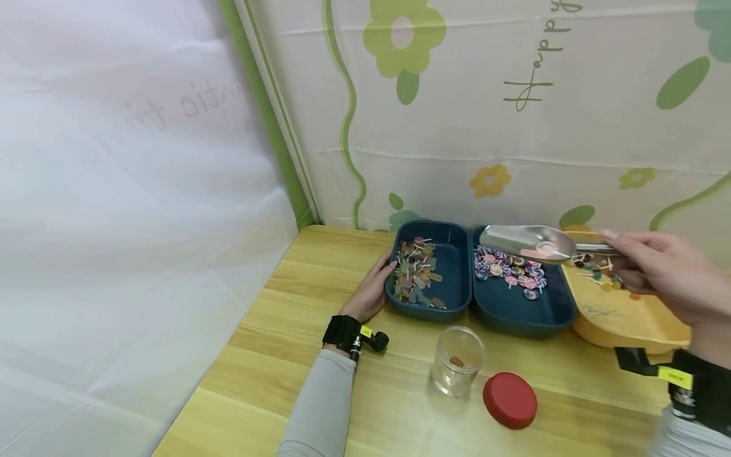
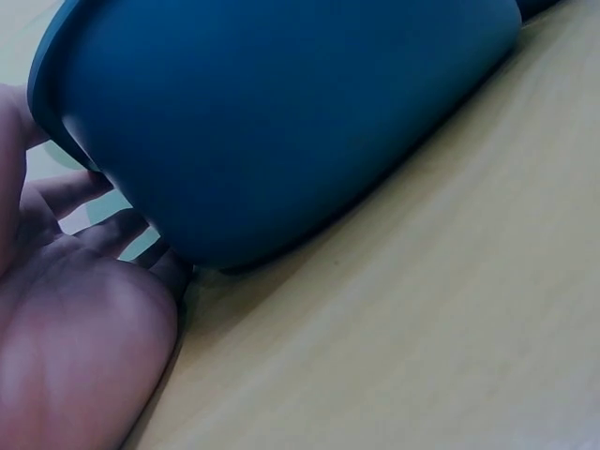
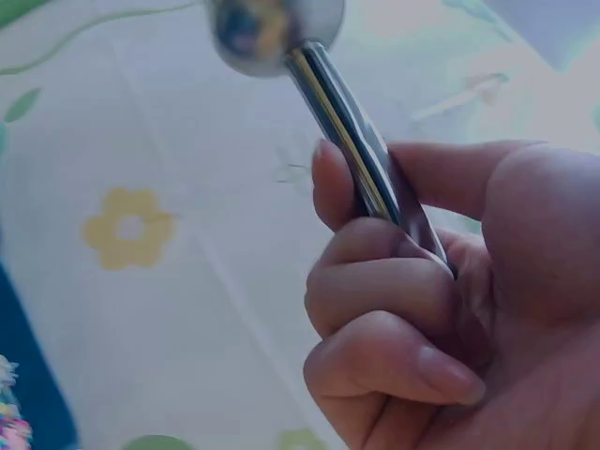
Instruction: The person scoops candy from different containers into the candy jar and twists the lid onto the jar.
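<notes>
In the head view my right hand [image 1: 665, 266] grips the handle of a metal scoop [image 1: 522, 241]. The scoop is held above the middle blue tray [image 1: 522, 324], its bowl pointing left. Pink shows in the bowl; whether as a piece or a reflection I cannot tell. In the right wrist view, fingers curl round the scoop's handle [image 3: 352, 131]. My left hand [image 1: 368, 292] touches the outer left side of the left blue tray [image 1: 457, 273], fairly straight fingers lying against its wall in the left wrist view. That tray holds small popsicle-shaped pieces [image 1: 419, 273].
Swirled lollipop pieces [image 1: 511, 270] lie in the middle tray. A yellow tray [image 1: 634, 324] with small round-headed sticks adjoins it on the right. In front stand a clear jar [image 1: 457, 362] with a small brownish piece inside and a red lid [image 1: 510, 400]. A printed curtain [image 1: 428, 152] hangs behind.
</notes>
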